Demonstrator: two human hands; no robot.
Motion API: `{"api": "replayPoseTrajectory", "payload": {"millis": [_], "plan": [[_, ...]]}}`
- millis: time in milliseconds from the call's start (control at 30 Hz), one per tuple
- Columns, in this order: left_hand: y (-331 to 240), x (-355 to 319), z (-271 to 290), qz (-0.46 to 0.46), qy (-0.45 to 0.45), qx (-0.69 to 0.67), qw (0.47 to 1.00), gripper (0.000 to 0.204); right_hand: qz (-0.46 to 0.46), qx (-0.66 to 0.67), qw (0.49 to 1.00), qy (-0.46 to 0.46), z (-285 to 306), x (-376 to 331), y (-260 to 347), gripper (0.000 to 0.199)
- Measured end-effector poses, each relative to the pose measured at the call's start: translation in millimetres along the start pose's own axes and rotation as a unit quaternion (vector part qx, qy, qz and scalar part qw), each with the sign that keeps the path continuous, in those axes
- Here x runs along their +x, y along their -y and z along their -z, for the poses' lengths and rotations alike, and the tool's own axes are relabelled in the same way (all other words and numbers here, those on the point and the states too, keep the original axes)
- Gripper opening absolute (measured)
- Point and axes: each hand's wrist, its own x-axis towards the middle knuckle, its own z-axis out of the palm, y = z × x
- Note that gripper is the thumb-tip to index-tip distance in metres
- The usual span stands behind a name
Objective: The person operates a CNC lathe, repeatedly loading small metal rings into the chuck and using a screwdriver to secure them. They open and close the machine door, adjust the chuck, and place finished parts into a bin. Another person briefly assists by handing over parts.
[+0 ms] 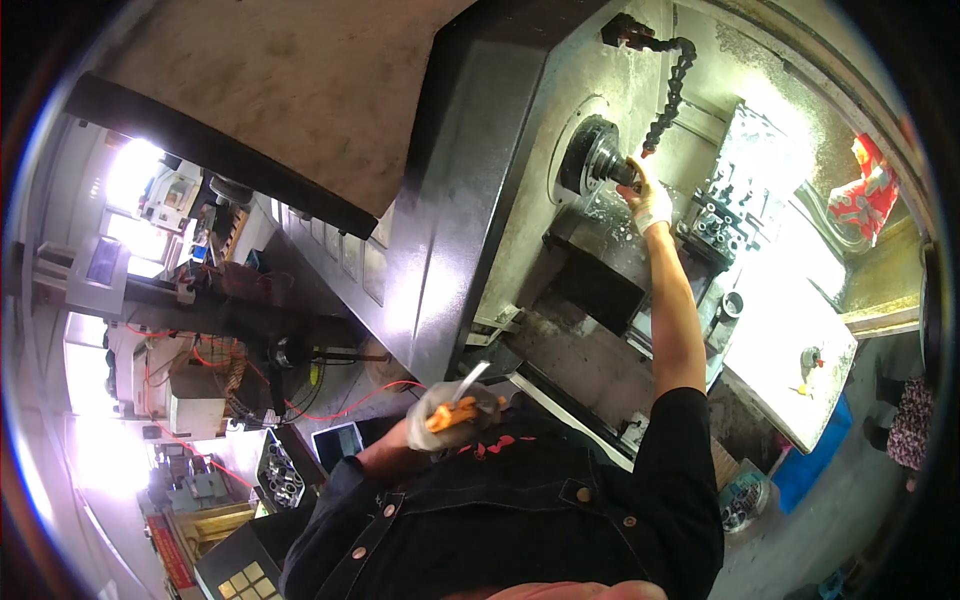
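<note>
My right hand (648, 200), in a pale glove, reaches into the lathe's work space. Its fingers close round the end of a round dark metal part at the front of the spindle chuck (590, 158). Close to my body, my gloved left hand (445, 418) is wrapped around an orange air gun (455, 413), whose pale narrow tube (476, 377) points up and to the right. My fingers cover much of its body. A black jointed coolant hose (682, 82) hangs down beside my right hand, its orange tip close to my fingers.
Right of the chuck stands a tool block (722, 222) with several dark holders. A small part lies on the pale panel (770, 350) beyond my right arm. A red-and-white bag (864, 190) hangs on the machine wall. Metal parts fill a bin (282, 475) at left.
</note>
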Motion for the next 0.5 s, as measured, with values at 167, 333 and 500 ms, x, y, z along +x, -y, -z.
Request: {"api": "replayPoseTrajectory", "payload": {"millis": [167, 333, 500], "plan": [[-26.4, -17.1, 42.3, -0.213, 0.050, -0.165, 0.962, 0.022, -0.144, 0.177, 0.972, 0.045, -4.5, 12.6, -11.1, 0.059], [-48.1, -49.3, 113.4, -0.283, -0.134, -0.062, 0.948, 0.019, -0.323, 0.224, 0.919, 0.008, -0.7, 12.2, 17.8, 0.064], [-93.6, -25.1, 174.3, -0.191, -0.178, 0.551, 0.792, 0.020, -0.312, 0.216, 0.925, 0.019, -7.2, 26.5, -6.1, 0.063]]}}
